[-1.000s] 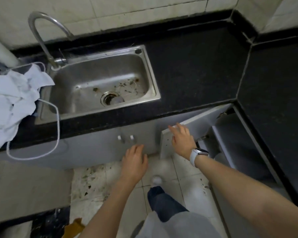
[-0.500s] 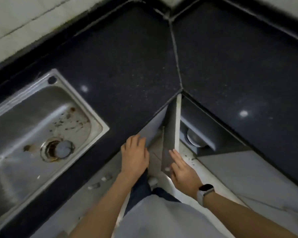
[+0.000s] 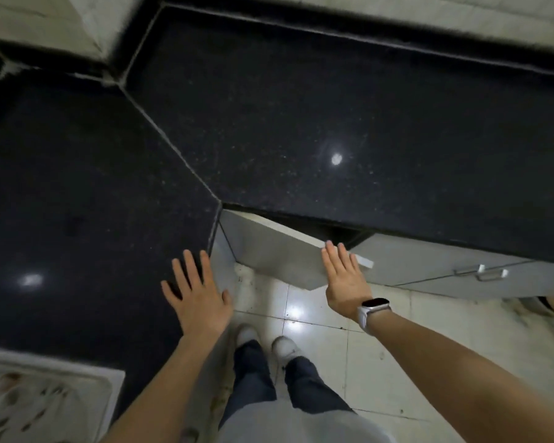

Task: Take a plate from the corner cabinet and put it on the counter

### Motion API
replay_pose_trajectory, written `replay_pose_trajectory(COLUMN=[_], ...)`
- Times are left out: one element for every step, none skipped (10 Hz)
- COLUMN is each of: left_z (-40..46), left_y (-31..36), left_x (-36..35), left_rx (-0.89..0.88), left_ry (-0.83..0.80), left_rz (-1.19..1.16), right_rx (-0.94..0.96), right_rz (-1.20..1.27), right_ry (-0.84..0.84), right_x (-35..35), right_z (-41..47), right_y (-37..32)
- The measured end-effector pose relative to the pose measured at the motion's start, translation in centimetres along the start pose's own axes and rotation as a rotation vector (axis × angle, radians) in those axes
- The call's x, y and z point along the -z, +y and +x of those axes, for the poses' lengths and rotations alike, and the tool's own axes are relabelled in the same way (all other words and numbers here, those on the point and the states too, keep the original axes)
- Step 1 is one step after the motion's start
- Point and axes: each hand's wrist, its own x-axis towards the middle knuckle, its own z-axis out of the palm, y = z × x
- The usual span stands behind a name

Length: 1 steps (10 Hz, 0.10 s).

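Head view, looking straight down at the inner corner of an L-shaped black speckled table (image 3: 301, 123). A seam runs diagonally across the top to the inner corner, and ceiling lights reflect as bright spots on both slabs.

Corner cabinet door (image 3: 269, 254): grey, hinged at the inner corner, standing partly open and angled out over the floor. A dark gap shows between its top edge and the table's underside; the interior cannot be made out from here. No plate is visible in this view, so its position cannot be told.

Right hand (image 3: 346, 279): fingers straight and held together, palm flat against the outer face of the door near its free end, fingertips at the top edge. Holding nothing. A watch (image 3: 375, 306) with a pale strap sits on that wrist.

Left hand (image 3: 199, 298): fingers spread wide, palm down over the table's front edge just left of the door hinge. Holding nothing; contact with the surface cannot be confirmed.

Further right, grey drawer fronts with a metal handle (image 3: 480, 271). The rim of a steel sink (image 3: 55, 375) shows at lower left. Below: pale tiled floor (image 3: 349, 346), two white shoes (image 3: 283, 346), dark trousers.
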Motion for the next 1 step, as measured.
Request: replay_pose_trajectory(left_z=[-0.04], left_y=[0.31], left_x=[-0.29], left_rx=[0.007], left_ry=[0.006], left_rz=[0.029], right_rx=[-0.028], right_rz=[0.113], right_ry=[-0.022], right_x=[1.06], right_z=[0.6], right_y=[-0.6])
